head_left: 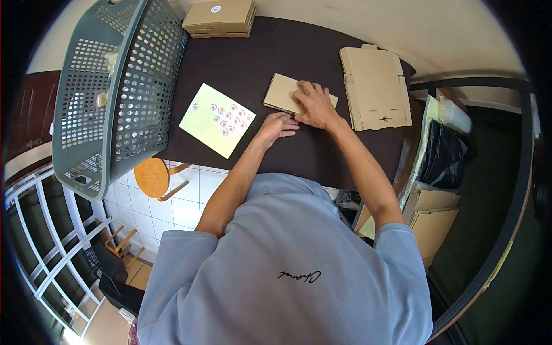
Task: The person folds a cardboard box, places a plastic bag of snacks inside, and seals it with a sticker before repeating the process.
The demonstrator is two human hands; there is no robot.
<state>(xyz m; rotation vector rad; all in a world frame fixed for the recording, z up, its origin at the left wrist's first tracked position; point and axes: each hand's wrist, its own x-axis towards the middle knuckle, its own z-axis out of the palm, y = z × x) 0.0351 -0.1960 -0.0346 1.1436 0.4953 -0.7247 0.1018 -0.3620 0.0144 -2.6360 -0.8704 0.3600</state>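
Note:
A small flat brown cardboard box (282,92) lies folded on the dark table in front of me. My right hand (315,107) is over its right part, fingers bent onto the lid and thumb down at the front edge. My left hand (278,126) meets that same front edge, its fingers drawn together at the box's seam; the fingertips are partly hidden. Left of the hands is a pale yellow sheet (207,126) bearing several small round stickers (224,123). Unfolded flat cardboard blanks (376,89) lie stacked to the right.
A large grey-green perforated basket (146,86) stands on its side at the left. Folded boxes (218,20) are piled at the back, the top one with a round sticker. A wooden stool (152,177) is below the table; a shelf at right holds a black bag (443,152) and more cardboard (434,227).

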